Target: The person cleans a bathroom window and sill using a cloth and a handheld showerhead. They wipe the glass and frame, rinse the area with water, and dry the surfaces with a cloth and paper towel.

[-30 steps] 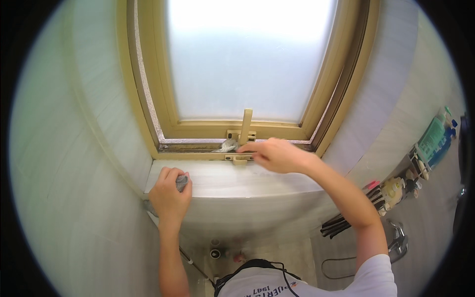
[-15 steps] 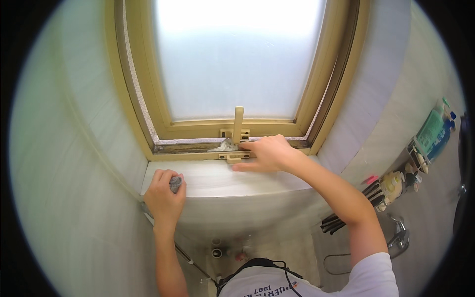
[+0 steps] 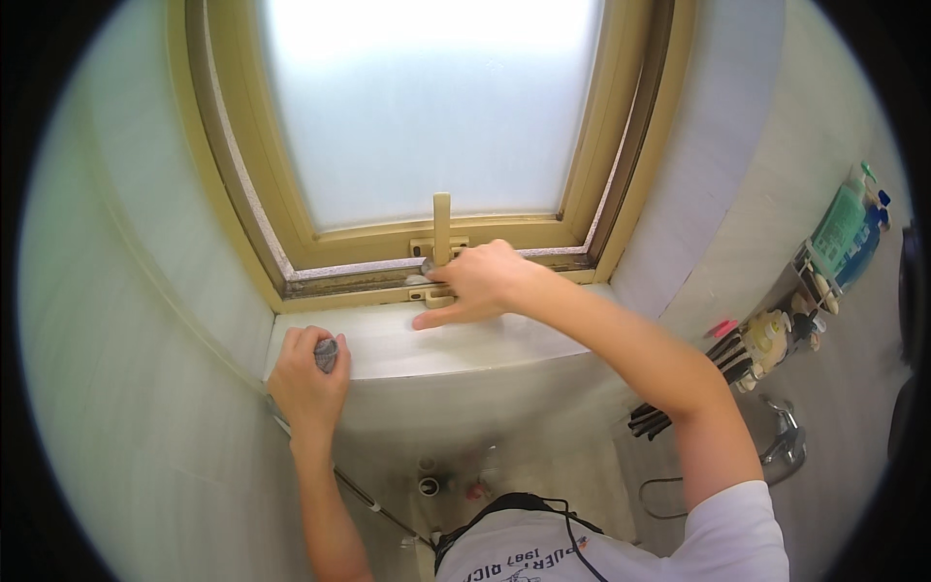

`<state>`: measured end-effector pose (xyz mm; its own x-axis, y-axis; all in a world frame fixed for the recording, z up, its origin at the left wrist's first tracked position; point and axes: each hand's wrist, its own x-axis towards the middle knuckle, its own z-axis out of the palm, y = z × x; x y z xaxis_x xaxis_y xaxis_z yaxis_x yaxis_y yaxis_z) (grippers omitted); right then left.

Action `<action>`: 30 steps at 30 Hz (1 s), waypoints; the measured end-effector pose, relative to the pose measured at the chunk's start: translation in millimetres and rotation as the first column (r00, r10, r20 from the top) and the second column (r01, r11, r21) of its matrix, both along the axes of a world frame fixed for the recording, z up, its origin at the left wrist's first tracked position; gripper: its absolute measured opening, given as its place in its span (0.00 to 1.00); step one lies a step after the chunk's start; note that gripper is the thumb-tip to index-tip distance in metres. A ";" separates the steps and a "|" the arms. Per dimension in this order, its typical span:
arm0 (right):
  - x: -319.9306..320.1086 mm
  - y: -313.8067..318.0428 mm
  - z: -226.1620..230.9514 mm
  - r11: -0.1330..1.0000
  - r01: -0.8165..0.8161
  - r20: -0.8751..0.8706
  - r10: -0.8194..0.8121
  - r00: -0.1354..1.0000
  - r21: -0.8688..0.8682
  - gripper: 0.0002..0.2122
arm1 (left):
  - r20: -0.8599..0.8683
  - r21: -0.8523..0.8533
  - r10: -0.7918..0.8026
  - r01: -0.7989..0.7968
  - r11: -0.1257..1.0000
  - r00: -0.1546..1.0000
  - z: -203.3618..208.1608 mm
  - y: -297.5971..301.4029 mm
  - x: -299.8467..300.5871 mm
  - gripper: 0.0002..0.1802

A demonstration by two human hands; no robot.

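At the bottom of the window frame (image 3: 354, 239), my right hand (image 3: 485, 281) presses its fingertips on a crumpled white wad (image 3: 417, 280), tissue or cloth, in the dirty lower track (image 3: 339, 288). Its thumb stretches out over the sill; the other fingers are bent and partly hide the wad. Just beyond them the beige window handle (image 3: 442, 225) stands upright, and a latch plate (image 3: 436, 299) sits below the hand. My left hand (image 3: 310, 378) rests on the left end of the white sill (image 3: 383, 349), closed around a grey bundled cloth (image 3: 326, 354).
Green and blue pump bottles (image 3: 839, 233) stand in a rack on the right wall. Lower hang a pink item (image 3: 722, 328), dark-handled tools (image 3: 652, 419) and a tap (image 3: 786, 436) with a hose. A pole (image 3: 364, 497) leans at lower left, and a small round cup (image 3: 428, 487) is on the floor.
The view has shifted a little. My right fingers have moved onto the white wad, which lay exposed left of them before and is now mostly covered. My left hand keeps its grey cloth on the sill.
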<state>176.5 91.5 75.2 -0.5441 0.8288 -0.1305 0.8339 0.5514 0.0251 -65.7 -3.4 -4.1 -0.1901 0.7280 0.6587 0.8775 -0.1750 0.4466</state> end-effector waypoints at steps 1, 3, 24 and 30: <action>7.2 -4.0 6.1 0.999 0.014 -0.006 -0.014 1.000 -0.042 0.47 | -0.005 0.016 0.006 -0.006 1.000 1.000 -2.8 -0.7 -3.7 0.08; 25.2 -11.3 14.4 0.992 0.089 0.014 -0.088 0.996 -0.086 0.48 | -0.003 0.031 0.013 -0.013 0.999 1.000 -4.9 -2.4 -6.9 0.08; 72.2 10.5 -9.1 0.983 0.069 -0.112 -0.050 0.992 0.168 0.22 | -0.014 -0.004 0.030 -0.030 1.000 0.999 1.5 -5.7 -1.0 0.10; 110.4 -9.9 6.4 0.963 0.239 -0.080 -0.230 0.970 0.123 0.22 | 0.020 -0.016 0.018 -0.018 1.000 1.000 -1.3 -2.9 2.4 0.09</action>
<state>286.9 81.6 81.6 -0.3362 0.9417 0.0160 0.9416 0.3357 0.0257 -63.3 -6.3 -5.5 -0.2160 0.7344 0.6435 0.8713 -0.1524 0.4664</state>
